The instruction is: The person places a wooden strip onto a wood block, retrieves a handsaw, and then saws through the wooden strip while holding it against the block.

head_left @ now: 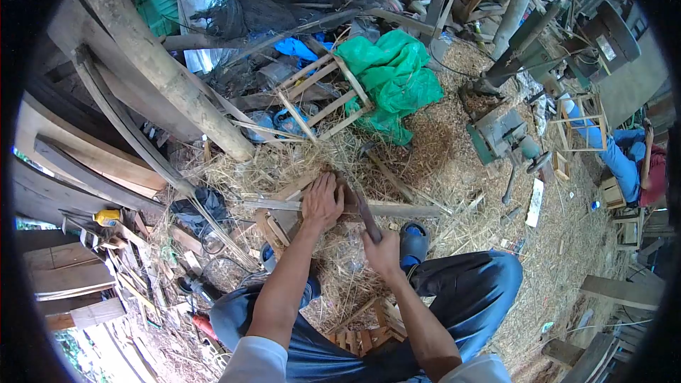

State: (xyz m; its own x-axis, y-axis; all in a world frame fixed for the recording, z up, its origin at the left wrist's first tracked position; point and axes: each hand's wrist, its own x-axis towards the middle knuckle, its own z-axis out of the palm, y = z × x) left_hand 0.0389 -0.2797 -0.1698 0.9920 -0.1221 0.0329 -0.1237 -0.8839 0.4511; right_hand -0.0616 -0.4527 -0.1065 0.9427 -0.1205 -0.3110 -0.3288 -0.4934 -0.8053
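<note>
My left hand [323,202] is closed over a short brown wooden piece [347,188], its fingers bent down across the top. The piece rests against a long grey board [404,210] lying low between my feet. In the fist of my right hand [383,254] is a dark brown stick-like tool [367,218], slanting up and left towards the wooden piece; its far end is hard to make out. Just beyond lies a hammer [386,170] on the straw. Wood offcuts [273,227] sit below my left hand.
A wooden frame [326,99] leans by a green plastic sheet [397,78] ahead. A thick post [163,64] stands at left, a machine [504,135] at right. Beyond it is another person [631,163]. Shavings and straw cover the floor; small slatted wooden pieces [365,340] lie between my legs.
</note>
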